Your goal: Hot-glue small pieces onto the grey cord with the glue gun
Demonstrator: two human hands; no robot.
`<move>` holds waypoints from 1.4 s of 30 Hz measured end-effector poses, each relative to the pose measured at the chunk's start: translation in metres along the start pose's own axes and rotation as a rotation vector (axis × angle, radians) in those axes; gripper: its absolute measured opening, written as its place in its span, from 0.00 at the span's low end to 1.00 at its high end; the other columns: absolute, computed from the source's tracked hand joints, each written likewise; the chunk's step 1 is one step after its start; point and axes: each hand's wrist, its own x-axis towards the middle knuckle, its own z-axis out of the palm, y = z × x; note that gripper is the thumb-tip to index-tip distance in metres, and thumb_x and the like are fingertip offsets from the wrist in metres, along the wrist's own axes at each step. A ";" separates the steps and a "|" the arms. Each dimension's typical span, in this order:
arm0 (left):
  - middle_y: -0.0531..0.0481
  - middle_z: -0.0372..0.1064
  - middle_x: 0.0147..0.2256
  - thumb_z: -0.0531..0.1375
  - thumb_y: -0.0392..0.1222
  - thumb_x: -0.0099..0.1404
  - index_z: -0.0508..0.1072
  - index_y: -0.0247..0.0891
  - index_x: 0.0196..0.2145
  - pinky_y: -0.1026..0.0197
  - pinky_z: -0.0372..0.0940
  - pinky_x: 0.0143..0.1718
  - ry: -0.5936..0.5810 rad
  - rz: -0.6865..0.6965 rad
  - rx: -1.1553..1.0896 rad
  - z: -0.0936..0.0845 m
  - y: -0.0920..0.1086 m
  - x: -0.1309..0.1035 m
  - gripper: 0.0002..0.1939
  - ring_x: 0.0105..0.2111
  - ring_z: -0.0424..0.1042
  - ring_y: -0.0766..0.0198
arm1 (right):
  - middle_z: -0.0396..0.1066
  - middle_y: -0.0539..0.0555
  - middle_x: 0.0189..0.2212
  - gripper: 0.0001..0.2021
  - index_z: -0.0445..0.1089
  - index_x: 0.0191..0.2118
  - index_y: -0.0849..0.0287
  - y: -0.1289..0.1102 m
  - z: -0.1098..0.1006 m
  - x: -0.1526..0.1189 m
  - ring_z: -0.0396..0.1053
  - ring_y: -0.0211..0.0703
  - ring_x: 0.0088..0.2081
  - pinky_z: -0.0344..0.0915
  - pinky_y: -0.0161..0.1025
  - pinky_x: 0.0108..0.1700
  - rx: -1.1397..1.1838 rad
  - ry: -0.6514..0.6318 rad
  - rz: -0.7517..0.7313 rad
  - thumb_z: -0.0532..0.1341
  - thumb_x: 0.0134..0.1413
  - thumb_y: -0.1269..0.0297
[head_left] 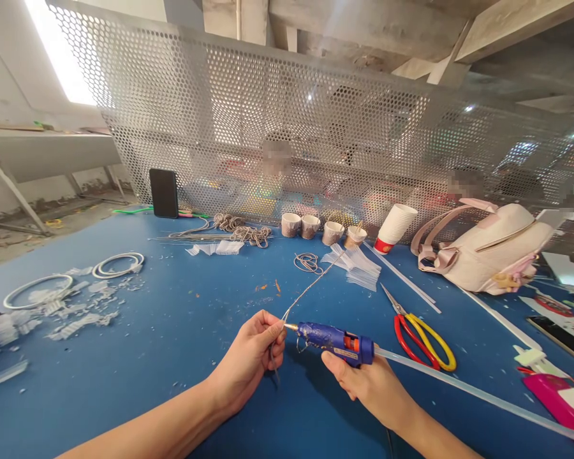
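Note:
My left hand (257, 347) is closed in a pinch on a thin stem wrapped in grey cord (310, 287). The stem slants up and away to the right, and a loose cord end hangs below my fingers. In my right hand (363, 382) is a blue glue gun (332, 341), its metal nozzle touching or almost touching the stem at my left fingertips. A long translucent glue stick (459, 386) runs out of the gun's back to the right. Most of my right fingers are hidden behind the gun's body.
Red-and-yellow-handled scissors (423, 341) lie open at right. Behind are plastic strips (361, 264), small cups (333, 233), stacked paper cups (396, 226), cord bundles (256, 234), a phone (163, 193) and a backpack (492, 245). White rings (118, 264) and scraps lie left. A perforated screen (268, 95) borders the table.

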 end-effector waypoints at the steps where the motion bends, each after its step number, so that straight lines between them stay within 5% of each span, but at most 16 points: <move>1: 0.59 0.57 0.19 0.62 0.43 0.58 0.60 0.38 0.25 0.67 0.47 0.19 0.005 0.004 0.008 0.000 0.000 0.001 0.12 0.18 0.53 0.74 | 0.55 0.46 0.13 0.17 0.64 0.21 0.55 -0.001 0.000 0.001 0.56 0.37 0.17 0.54 0.35 0.20 0.024 -0.019 0.013 0.58 0.48 0.47; 6: 0.59 0.59 0.18 0.61 0.45 0.58 0.60 0.38 0.26 0.67 0.48 0.18 0.068 0.047 0.109 0.000 -0.002 0.001 0.13 0.17 0.55 0.74 | 0.54 0.45 0.16 0.21 0.58 0.20 0.57 -0.005 -0.003 0.008 0.54 0.34 0.18 0.54 0.33 0.21 0.107 -0.120 0.061 0.55 0.50 0.45; 18: 0.59 0.59 0.19 0.59 0.47 0.58 0.60 0.38 0.26 0.67 0.50 0.18 0.066 0.086 0.177 0.002 -0.001 0.001 0.13 0.17 0.57 0.73 | 0.57 0.46 0.17 0.21 0.60 0.20 0.60 0.001 -0.002 0.013 0.53 0.29 0.15 0.52 0.30 0.17 0.263 -0.276 0.023 0.57 0.51 0.47; 26: 0.59 0.60 0.20 0.59 0.46 0.59 0.60 0.38 0.26 0.67 0.50 0.18 0.062 0.097 0.194 0.001 -0.002 0.001 0.12 0.17 0.57 0.74 | 0.53 0.43 0.13 0.22 0.60 0.19 0.60 0.000 -0.002 0.016 0.51 0.28 0.13 0.52 0.30 0.17 0.340 -0.207 -0.001 0.59 0.51 0.48; 42: 0.58 0.60 0.20 0.61 0.46 0.58 0.61 0.38 0.26 0.67 0.49 0.19 0.050 0.111 0.157 0.001 -0.002 0.000 0.13 0.19 0.55 0.74 | 0.55 0.45 0.15 0.22 0.60 0.18 0.60 -0.001 -0.005 0.014 0.51 0.28 0.14 0.52 0.30 0.17 0.290 -0.290 0.008 0.58 0.52 0.48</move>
